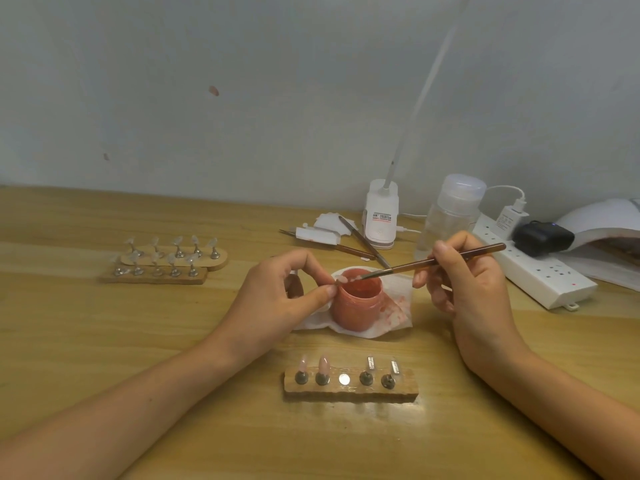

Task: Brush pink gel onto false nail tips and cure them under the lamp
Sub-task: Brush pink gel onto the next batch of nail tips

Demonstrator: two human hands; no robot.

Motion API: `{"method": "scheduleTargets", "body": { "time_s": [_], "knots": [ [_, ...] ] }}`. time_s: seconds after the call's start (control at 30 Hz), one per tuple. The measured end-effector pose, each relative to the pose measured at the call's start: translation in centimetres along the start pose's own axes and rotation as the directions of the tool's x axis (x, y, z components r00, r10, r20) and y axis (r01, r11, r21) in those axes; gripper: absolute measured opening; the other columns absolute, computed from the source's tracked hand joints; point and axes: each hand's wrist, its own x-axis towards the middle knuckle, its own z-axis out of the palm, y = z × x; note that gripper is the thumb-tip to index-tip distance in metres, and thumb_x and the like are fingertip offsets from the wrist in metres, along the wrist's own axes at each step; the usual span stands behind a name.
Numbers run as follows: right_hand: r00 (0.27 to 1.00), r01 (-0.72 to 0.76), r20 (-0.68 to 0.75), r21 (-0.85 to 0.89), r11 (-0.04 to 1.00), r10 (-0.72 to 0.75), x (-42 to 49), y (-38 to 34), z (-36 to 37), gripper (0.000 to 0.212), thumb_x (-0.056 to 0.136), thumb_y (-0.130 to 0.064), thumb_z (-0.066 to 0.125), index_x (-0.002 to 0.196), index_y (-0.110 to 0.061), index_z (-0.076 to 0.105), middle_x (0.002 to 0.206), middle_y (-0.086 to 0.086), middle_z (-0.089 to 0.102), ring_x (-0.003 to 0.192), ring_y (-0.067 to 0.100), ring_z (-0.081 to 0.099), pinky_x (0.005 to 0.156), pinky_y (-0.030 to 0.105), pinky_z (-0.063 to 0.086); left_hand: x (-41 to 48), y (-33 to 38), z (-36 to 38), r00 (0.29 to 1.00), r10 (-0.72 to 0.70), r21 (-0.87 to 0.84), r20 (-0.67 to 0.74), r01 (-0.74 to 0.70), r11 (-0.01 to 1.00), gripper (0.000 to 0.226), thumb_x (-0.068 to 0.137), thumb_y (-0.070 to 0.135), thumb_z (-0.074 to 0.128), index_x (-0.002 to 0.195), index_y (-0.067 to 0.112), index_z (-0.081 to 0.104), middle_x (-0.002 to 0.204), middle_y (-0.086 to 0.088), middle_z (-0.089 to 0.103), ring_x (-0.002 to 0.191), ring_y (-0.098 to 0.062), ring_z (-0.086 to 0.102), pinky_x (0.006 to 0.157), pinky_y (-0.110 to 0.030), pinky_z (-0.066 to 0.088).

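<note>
- Right now a small clear false nail tip [342, 279] sits just over the rim of the open, round pink gel jar [358, 301]. The left hand [284, 289] pinches it between thumb and forefinger, probably so that any drip falls back into the jar.
- The right hand [464, 282] grips a slim brown-handled brush [433, 261] like a pen. Its bristles meet the tip above the jar mouth, a hold that suits fine strokes.
- A white tissue [394, 315], blotched pink, lies under the jar, likely to catch spills.
- Just in front of the jar, a rough wooden block holder [349, 393] carries two pink-coated tips [323, 363] at its left end. A bare metal spot in its middle is presumably the held tip's place, and the two stands to the right of that spot look uncoated.
- Well left of the jar, two more wooden holders [162, 271] keep clear tips ready.
- Far right of the jar, the white domed curing lamp [595, 220] stands beside a white power strip [533, 271].
</note>
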Motion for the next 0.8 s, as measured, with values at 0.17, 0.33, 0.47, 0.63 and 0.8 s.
{"method": "scheduleTargets", "body": {
  "time_s": [0.17,0.33,0.47,0.63,0.8],
  "knots": [
    [0.997,0.033,0.067,0.005,0.999,-0.033,-0.16,-0.22,0.37,0.023,0.089,-0.036,0.054,0.085,-0.013,0.051,0.068,0.006,0.070,0.044,0.007,0.047,0.038,0.014,0.035,-0.10,-0.02,-0.07,1.000,0.002,-0.004,0.003,-0.002,1.000,0.011,0.083,0.019,0.075,0.079,0.025,0.067,0.081,-0.005,0.069,0.069,-0.031,0.056,0.065,-0.043,0.048],
    [1.000,0.012,0.006,0.027,1.000,-0.013,0.06,-0.02,-0.06,0.019,0.095,-0.030,0.052,0.082,-0.017,0.050,0.064,0.004,0.067,0.043,0.006,0.043,0.038,0.014,0.033,-0.04,-0.06,-0.08,1.000,-0.006,0.015,0.009,0.006,1.000,0.009,0.082,0.023,0.075,0.079,0.025,0.067,0.082,-0.016,0.068,0.067,-0.030,0.056,0.065,-0.045,0.048],
    [0.996,0.036,0.081,0.009,0.999,-0.037,-0.21,-0.10,0.32,0.022,0.090,-0.036,0.054,0.085,-0.014,0.051,0.069,0.007,0.070,0.045,0.007,0.048,0.039,0.014,0.036,-0.03,-0.13,-0.13,1.000,-0.002,0.021,0.010,0.002,1.000,0.009,0.082,0.021,0.075,0.080,0.024,0.066,0.081,-0.014,0.068,0.060,-0.018,0.050,0.059,-0.040,0.046],
    [1.000,0.008,-0.001,0.037,0.999,-0.008,0.02,0.01,-0.07,0.019,0.096,-0.029,0.052,0.082,-0.016,0.050,0.063,0.004,0.067,0.043,0.007,0.044,0.038,0.014,0.033,0.01,-0.20,-0.13,1.000,-0.002,0.011,0.018,0.001,1.000,0.010,0.083,0.019,0.075,0.079,0.023,0.067,0.079,-0.014,0.067,0.057,-0.008,0.047,0.057,-0.030,0.041],
    [0.996,0.014,0.092,0.019,1.000,-0.016,-0.21,-0.05,0.23,0.021,0.091,-0.034,0.055,0.084,-0.015,0.051,0.069,0.007,0.069,0.045,0.009,0.049,0.038,0.015,0.036,-0.09,-0.18,-0.09,1.000,0.004,0.013,0.016,-0.004,1.000,0.010,0.084,0.017,0.075,0.080,0.022,0.066,0.080,-0.007,0.069,0.058,-0.009,0.047,0.058,-0.029,0.043]
  ]
}}
